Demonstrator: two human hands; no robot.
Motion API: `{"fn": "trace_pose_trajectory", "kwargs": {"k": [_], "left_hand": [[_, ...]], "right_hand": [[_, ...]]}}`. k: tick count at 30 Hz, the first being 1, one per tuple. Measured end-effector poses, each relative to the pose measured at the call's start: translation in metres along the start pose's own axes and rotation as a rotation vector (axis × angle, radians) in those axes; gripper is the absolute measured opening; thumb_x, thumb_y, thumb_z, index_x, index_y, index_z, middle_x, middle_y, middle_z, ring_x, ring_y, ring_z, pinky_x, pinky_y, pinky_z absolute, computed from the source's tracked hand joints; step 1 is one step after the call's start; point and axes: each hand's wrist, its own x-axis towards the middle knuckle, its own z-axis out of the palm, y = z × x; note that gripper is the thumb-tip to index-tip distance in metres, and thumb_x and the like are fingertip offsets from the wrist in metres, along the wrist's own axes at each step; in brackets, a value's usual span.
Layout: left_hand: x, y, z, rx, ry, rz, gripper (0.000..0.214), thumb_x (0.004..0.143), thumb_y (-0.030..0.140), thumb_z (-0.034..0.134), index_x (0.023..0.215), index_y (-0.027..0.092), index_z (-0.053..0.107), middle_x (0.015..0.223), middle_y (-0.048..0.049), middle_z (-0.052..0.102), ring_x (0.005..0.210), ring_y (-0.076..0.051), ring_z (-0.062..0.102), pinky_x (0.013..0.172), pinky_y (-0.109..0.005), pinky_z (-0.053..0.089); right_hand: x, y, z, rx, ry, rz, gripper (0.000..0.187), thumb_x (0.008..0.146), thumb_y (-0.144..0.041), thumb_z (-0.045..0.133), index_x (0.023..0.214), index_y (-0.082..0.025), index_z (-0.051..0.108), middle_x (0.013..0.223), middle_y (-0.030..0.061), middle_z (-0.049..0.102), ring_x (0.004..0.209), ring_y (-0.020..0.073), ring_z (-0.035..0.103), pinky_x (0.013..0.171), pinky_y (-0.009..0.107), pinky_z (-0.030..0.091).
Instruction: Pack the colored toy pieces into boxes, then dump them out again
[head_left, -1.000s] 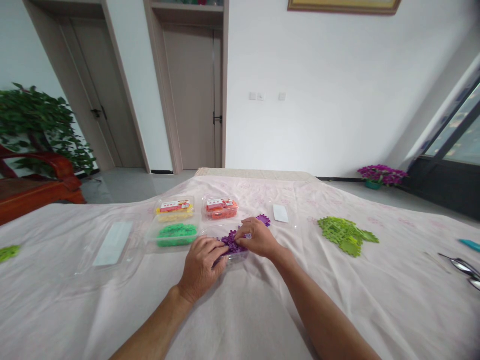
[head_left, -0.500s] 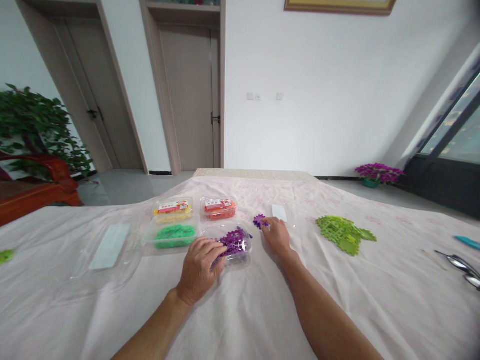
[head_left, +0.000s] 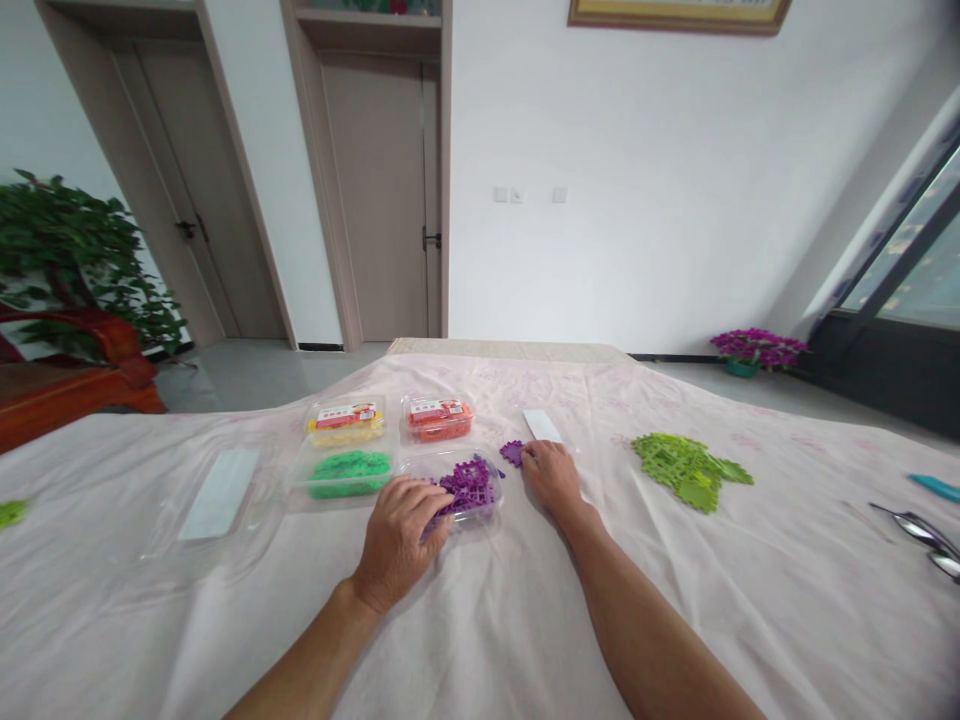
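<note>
My left hand (head_left: 405,525) curls over the left side of a clear plastic box (head_left: 480,517), which holds a heap of purple notched plastic discs (head_left: 472,483). To the right of that box, my right hand (head_left: 553,475) lies low over the cloth, fingers drawn together at the edge of a loose purple disc (head_left: 512,453). Just beyond those fingers shows a white label (head_left: 541,425) on a clear lid that is hard to make out. My right fingertips are partly hidden.
Lidded boxes of yellow pieces (head_left: 345,425) and orange pieces (head_left: 440,419) stand behind. Green pieces (head_left: 350,473) sit in a box on the left, near a clear lid (head_left: 262,530). Lime discs (head_left: 690,468) are piled at right, with glasses (head_left: 926,535) farther over.
The white label by my right hand has shifted left and turned. The loose purple disc has moved slightly left and nearer to me. My left hand stays on the box.
</note>
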Motion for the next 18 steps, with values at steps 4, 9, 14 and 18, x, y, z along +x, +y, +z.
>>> {"fn": "trace_pose_trajectory", "kwargs": {"k": [4,9,14,18], "left_hand": [[0.0,0.001,-0.001,-0.008,0.001,-0.004,0.019,0.089,0.024,0.061,0.106,0.027,0.069,0.104,-0.0021,0.073,0.102,-0.023,0.062,0.1,-0.046,0.043],[0.001,0.002,-0.002,-0.017,0.003,-0.008,0.019,0.089,0.024,0.06,0.106,0.027,0.069,0.103,-0.0028,0.073,0.101,-0.023,0.063,0.1,-0.046,0.044],[0.002,0.002,-0.002,-0.018,0.006,-0.011,0.019,0.088,0.024,0.061,0.105,0.027,0.069,0.103,-0.0028,0.073,0.101,-0.023,0.063,0.099,-0.046,0.045],[0.002,0.002,-0.002,-0.015,0.01,-0.01,0.02,0.088,0.024,0.061,0.106,0.027,0.069,0.103,-0.0027,0.073,0.101,-0.022,0.063,0.099,-0.046,0.045]], "right_hand": [[0.0,-0.002,0.001,-0.02,0.057,0.009,0.033,0.096,-0.034,0.044,0.116,-0.023,0.067,0.119,0.0069,0.067,0.115,0.0234,0.052,0.1,0.034,0.033],[-0.002,0.0,0.009,-0.067,-0.005,0.015,0.037,0.095,-0.038,0.046,0.126,-0.026,0.062,0.139,0.0078,0.054,0.128,0.0292,0.041,0.102,0.042,0.032],[-0.002,0.001,0.009,-0.042,-0.011,0.015,0.035,0.091,-0.035,0.051,0.122,-0.024,0.064,0.136,0.0082,0.057,0.132,0.0312,0.037,0.106,0.045,0.029],[-0.003,-0.002,0.008,-0.057,-0.011,0.009,0.038,0.091,-0.033,0.05,0.125,-0.024,0.063,0.14,0.008,0.054,0.135,0.0315,0.035,0.108,0.046,0.028]]}}
